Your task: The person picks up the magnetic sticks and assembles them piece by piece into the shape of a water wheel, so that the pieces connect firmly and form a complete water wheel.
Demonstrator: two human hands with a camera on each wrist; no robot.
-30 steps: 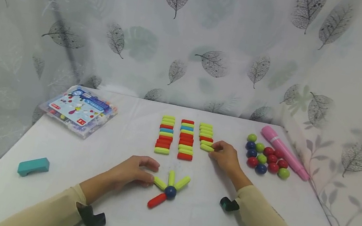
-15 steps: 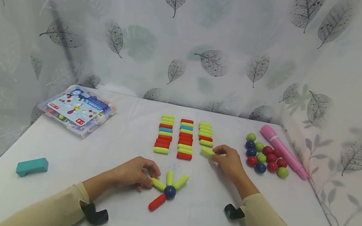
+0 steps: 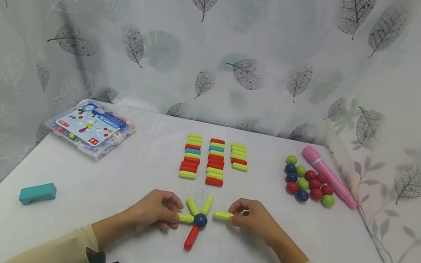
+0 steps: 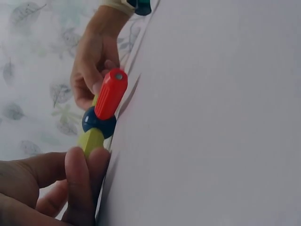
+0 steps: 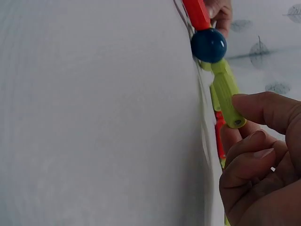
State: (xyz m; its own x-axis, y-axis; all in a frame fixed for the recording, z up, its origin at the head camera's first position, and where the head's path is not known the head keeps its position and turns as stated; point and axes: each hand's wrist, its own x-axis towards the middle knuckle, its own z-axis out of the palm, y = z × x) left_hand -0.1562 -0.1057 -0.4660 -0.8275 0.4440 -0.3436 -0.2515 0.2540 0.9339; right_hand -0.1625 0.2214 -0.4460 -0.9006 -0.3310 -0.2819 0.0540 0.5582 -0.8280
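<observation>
Nearest the person: a small assembly on the white table point(image 3: 101, 178). A blue ball point(image 3: 200, 220) sits at its centre; a red stick point(image 3: 191, 237) points toward the person, and three green sticks fan off the ball's left and far side.

Left hand point(image 3: 156, 209): fingers curled, pinching the left green stick point(image 3: 185, 218) where it meets the ball, steadying the assembly flat on the table.

Right hand point(image 3: 256, 219): thumb and fingertips pinch the outer end of a loose green stick point(image 3: 223, 215). The stick lies level, its free end aimed at the ball's right side, just beside it but apart; the right wrist view suggests near contact, though I cannot tell for sure.

Step in hand, as I judge it: adding a further spoke. The next move calls for a short push leftward, end square on the ball, while the left hand keeps the ball from rolling.

Further back: three columns of spare sticks point(image 3: 215, 162). Right of them, a cluster of balls point(image 3: 308, 185) beside a pink pen-like tool point(image 3: 329, 176). Left: a teal block point(image 3: 38, 193), then a clear packet point(image 3: 88, 127).
</observation>
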